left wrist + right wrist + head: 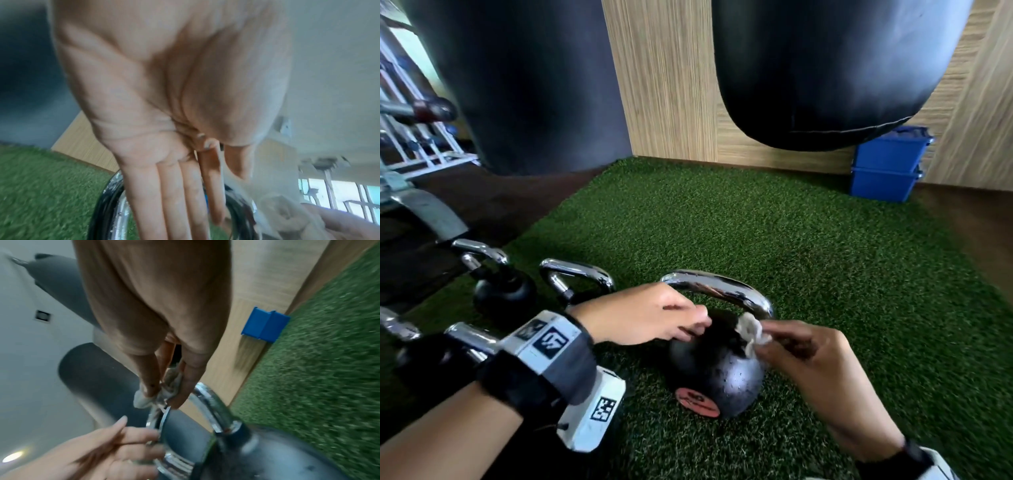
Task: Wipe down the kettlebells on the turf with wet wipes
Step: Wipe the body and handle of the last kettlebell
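A black kettlebell [717,371] with a chrome handle [722,286] and an orange label stands on the green turf [756,222]. My right hand [767,337] pinches a crumpled white wet wipe [750,330] against the right end of the handle. In the right wrist view the wipe [141,400] sits between thumb and fingers of that hand [162,395], at the chrome handle [211,407]. My left hand [698,325] reaches to the handle's left side with straight fingers. The left wrist view shows its fingers [185,203] extended over the chrome handle [120,203], holding nothing.
Three more chrome-handled kettlebells [503,291] [577,277] [448,349] stand at the left edge of the turf. Two black punching bags [517,85] [825,68] hang ahead. Stacked blue bins [887,164] sit by the wood wall. A metal rack [414,137] is far left.
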